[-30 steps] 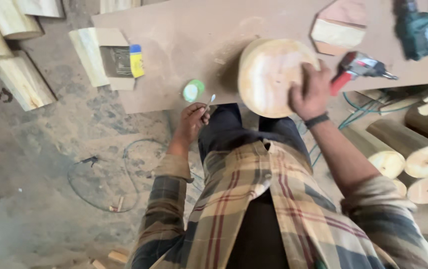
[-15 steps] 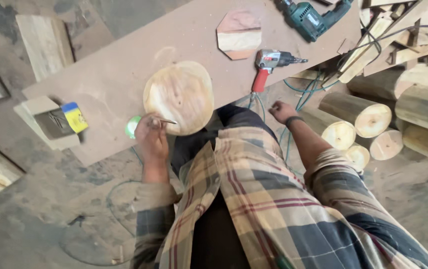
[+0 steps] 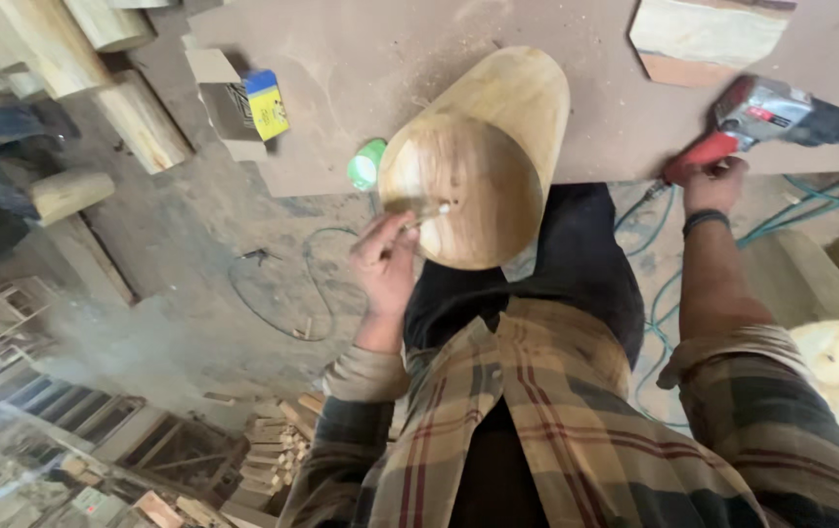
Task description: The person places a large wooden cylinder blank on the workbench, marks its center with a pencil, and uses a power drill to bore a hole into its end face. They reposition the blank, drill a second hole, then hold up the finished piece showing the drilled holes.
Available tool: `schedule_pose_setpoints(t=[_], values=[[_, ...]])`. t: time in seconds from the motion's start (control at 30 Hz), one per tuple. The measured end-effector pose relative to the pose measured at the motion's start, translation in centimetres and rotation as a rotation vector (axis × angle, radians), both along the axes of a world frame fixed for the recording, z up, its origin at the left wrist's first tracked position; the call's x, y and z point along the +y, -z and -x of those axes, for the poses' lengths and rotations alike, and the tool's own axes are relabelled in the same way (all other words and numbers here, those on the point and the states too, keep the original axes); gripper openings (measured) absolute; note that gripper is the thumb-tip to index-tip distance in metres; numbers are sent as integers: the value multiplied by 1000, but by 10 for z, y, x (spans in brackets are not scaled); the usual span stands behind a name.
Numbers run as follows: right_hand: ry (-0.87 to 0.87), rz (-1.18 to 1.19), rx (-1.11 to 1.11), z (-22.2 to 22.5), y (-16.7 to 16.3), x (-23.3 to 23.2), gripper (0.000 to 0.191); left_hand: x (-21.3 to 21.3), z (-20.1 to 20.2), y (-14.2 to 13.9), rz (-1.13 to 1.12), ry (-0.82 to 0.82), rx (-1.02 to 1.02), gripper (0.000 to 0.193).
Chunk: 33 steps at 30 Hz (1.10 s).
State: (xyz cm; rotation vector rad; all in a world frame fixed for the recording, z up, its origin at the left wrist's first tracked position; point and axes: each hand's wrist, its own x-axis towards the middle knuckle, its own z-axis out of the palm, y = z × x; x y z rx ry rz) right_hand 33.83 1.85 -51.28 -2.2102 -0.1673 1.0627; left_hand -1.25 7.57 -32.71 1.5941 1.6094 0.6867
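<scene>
Workshop worktop (image 3: 361, 59) carries a log (image 3: 478, 156) overhanging its near edge. Left hand (image 3: 385, 264) pinches a small screw (image 3: 429, 215) against the log's end face, not driven yet. Right hand (image 3: 712, 186) grips the drill (image 3: 771, 117), right of the log.

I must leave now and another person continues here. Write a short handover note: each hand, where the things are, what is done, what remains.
Left hand: holds a small thin piece, likely a screw, its tip against the flat end of the wooden log.
Right hand: grips the red handle of the power drill, which lies on the board.
Things: the log lies on its side at the board's near edge, end face toward the person. A green cap sits beside it.
Done: the piece is placed on the end face.
Left: it is not yet driven in; the drill is away from the log.
</scene>
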Motion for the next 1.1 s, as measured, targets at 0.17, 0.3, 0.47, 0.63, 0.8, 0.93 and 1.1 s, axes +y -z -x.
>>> schedule_pose_setpoints(t=[0.17, 0.3, 0.47, 0.63, 0.8, 0.93, 1.1], values=[[124, 60, -100, -9, 25, 15, 93, -7, -8, 11, -21, 1, 25, 16], [206, 72, -241, -10, 36, 20, 112, -3, -10, 6, -62, 15, 143, 17], [116, 151, -257, -22, 38, 3, 80, 2, -16, -5, -178, 214, 164, 16], [-266, 152, -252, -67, -5, -29, 41, 16, -21, -10, -226, 290, 89, 18], [-44, -310, 370, -80, -99, -115, 34, 26, -23, -18, -323, 450, 210, 21], [-148, -447, 345, -50, -202, -181, 43, 17, -34, -20, -345, 419, 177, 14], [-313, -536, -267, 17, -262, -169, 40, 16, -32, -12, -395, 458, 8, 15]])
